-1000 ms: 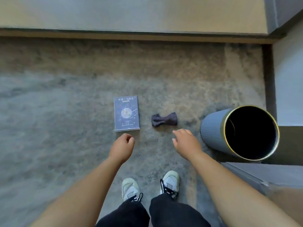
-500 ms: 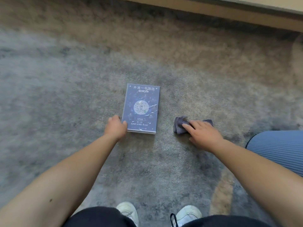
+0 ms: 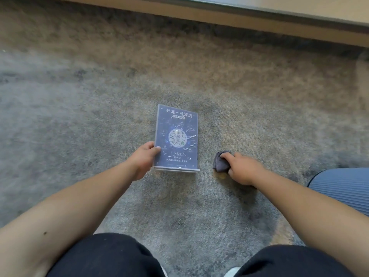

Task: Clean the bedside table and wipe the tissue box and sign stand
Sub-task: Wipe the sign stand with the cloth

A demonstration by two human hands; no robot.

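Blue acrylic sign stand [image 3: 176, 137] is gripped at its left edge by the left hand [image 3: 144, 159]; the crumpled dark grey cloth [image 3: 220, 161] is pinched by the right hand [image 3: 242, 169] on grey carpet [image 3: 79, 116], with what's probably a ribbed blue bin [image 3: 343, 186] lying far right.

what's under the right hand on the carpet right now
A crumpled dark grey cloth lies under the right hand, fingers pressing on it. Its left part shows; the rest is covered. The carpet under the cloth is hidden.

Bare forearms, black trousers [image 3: 103, 256], white shoe tip [image 3: 231, 271]
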